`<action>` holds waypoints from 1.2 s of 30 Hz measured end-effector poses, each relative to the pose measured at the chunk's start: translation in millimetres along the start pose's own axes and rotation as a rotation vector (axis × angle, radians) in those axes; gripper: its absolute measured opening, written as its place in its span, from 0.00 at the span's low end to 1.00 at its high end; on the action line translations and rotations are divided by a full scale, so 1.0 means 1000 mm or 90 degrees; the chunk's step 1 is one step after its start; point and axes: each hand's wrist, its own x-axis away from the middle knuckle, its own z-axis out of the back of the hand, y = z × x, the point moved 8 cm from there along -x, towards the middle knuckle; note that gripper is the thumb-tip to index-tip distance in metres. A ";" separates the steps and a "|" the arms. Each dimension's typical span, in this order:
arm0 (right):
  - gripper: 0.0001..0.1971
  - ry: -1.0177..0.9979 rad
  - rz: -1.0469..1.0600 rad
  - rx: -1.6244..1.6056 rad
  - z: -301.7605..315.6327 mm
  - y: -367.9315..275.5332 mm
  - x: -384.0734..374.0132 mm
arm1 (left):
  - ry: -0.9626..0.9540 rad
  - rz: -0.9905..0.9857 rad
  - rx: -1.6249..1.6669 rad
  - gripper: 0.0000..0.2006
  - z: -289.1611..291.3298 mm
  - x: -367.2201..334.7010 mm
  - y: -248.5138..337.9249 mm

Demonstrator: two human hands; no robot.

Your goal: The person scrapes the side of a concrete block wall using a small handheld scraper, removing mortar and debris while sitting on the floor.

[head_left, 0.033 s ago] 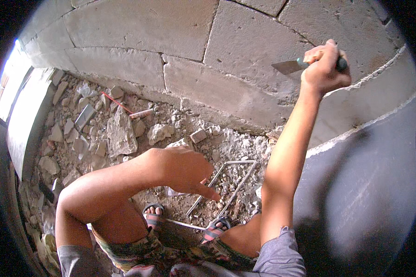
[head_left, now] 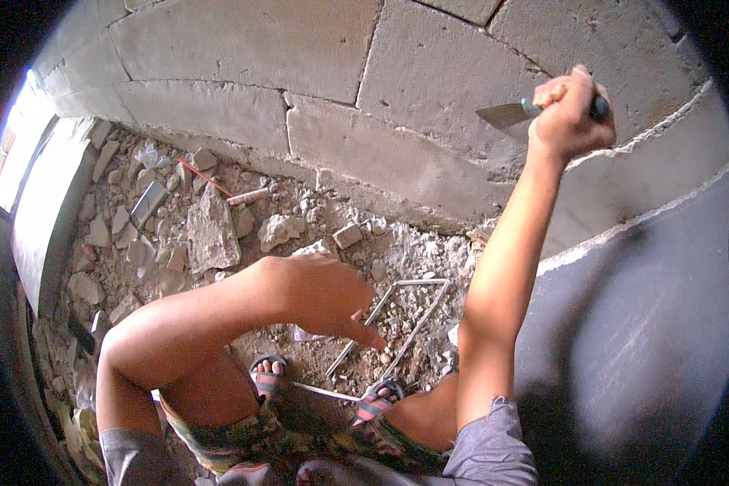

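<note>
My right hand point(head_left: 573, 115) is raised at the block wall point(head_left: 445, 77) with its fingers wrapped round the handle of a putty knife point(head_left: 504, 116). The knife's flat metal blade points left, close to the wall face; I cannot tell whether it touches. A green collar and the dark handle end show on either side of the fist. My left hand point(head_left: 324, 296) hangs bent at the wrist above the rubble, with the thumb stretched out. Its other fingers are mostly hidden behind the back of the hand, and nothing shows in it.
Rubble point(head_left: 212, 231) with broken blocks covers the ground along the wall's foot. A thin pale metal frame point(head_left: 419, 283) lies before my sandalled feet point(head_left: 269, 374). A red stick point(head_left: 204, 178) lies among the stones. To the right stands a smooth grey surface point(head_left: 648, 300); a bright opening point(head_left: 16, 154) is at far left.
</note>
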 end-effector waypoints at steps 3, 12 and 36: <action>0.16 -0.018 -0.076 0.048 0.005 0.050 0.014 | 0.009 -0.033 -0.001 0.33 -0.002 -0.006 0.000; 0.16 -0.005 -0.094 -0.007 0.006 0.037 0.015 | -0.013 -0.024 -0.019 0.34 -0.005 -0.009 0.004; 0.17 0.040 0.022 -0.003 -0.023 -0.002 -0.002 | -0.003 0.006 0.038 0.35 -0.002 0.003 -0.005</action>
